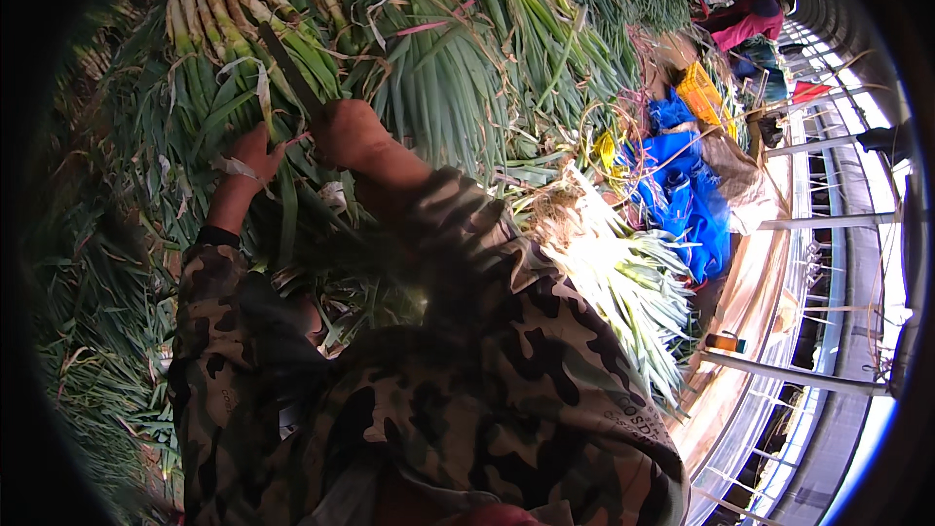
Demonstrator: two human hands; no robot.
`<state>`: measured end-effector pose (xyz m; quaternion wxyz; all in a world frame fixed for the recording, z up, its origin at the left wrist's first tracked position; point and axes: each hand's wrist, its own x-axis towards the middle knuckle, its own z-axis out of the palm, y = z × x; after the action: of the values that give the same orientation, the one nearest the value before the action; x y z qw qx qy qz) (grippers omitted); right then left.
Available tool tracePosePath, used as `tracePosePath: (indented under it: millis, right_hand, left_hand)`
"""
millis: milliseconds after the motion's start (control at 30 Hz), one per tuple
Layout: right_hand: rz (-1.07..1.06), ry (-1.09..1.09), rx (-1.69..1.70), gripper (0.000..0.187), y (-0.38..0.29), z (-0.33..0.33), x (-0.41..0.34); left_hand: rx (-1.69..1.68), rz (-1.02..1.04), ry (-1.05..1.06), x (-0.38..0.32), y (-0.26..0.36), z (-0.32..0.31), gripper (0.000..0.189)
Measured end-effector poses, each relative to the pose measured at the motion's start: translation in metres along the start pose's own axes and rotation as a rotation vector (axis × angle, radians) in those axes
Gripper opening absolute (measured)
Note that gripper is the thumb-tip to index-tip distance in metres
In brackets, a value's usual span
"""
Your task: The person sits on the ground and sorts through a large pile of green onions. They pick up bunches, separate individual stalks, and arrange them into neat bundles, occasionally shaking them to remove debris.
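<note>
My right hand (358,137) grips a long, dark, flat blade (288,69), probably a knife; its handle is hidden in the fist. The blade points up and left over a bundle of green onions (212,14) with pale, soil-stained stalks. At the lower side of that bundle, my left hand (252,157) touches the green leaves, close to my right hand. Between the two hands shows a short piece of pink tie (298,139). Whether the left fingers pinch the tie or leaves is unclear. A whitish strip (241,169) lies around the left wrist.
More green onion bundles (445,80) lie beyond my hands, and a sunlit one (621,263) is to the right. Farther right are blue sheeting (683,197), a yellow crate (701,93) and an amber bottle (723,342) beside metal framing (796,374). A person (745,22) bends in the background.
</note>
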<state>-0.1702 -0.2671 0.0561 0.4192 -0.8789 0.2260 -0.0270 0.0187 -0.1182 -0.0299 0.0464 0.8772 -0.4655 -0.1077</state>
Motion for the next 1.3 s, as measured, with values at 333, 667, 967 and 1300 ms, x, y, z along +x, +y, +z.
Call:
tracePosePath:
  millis: [333,667,967,1300]
  right_hand:
    - [-0.105,-0.199,-0.568,0.024,0.039,0.035,-0.04]
    - [0.057,-0.254,-0.362,0.023,0.038,0.041,-0.09]
    - [0.175,-0.098,-0.156,0.027,0.044,0.056,-0.058]
    - [0.172,-0.206,-0.275,0.033,0.023,0.035,-0.11]
  left_hand:
    - [-0.259,-0.098,-0.189,0.01,-0.031,-0.003,0.036]
    - [-0.456,-0.035,0.082,0.007,-0.057,0.004,0.023]
    - [-0.49,0.123,0.107,0.015,-0.028,-0.001,0.018]
    - [-0.427,-0.105,0.305,0.021,-0.041,-0.003,0.024]
